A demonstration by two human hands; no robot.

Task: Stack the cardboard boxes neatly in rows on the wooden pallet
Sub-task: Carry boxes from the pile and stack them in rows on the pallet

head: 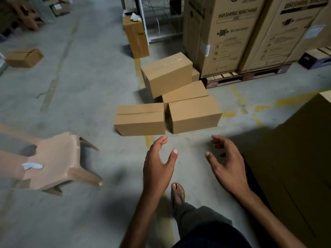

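Several plain cardboard boxes lie in a loose pile on the concrete floor ahead. The nearest two sit side by side: a left box (140,119) with a taped top seam and a right box (194,114). Behind them lies another box (185,92), and a tilted box (167,74) leans on top. My left hand (157,161) and my right hand (226,161) reach forward, palms facing each other, fingers relaxed, holding nothing, a short way short of the near boxes. A wooden pallet (247,77) at the back right carries tall washing machine cartons (222,33).
A tipped-over tan plastic chair (53,163) lies on the floor at the left. A large cardboard carton (295,158) stands close on my right. A lone box (24,57) sits far left, a tall narrow carton (136,38) behind the pile. My sandalled foot (178,194) steps forward.
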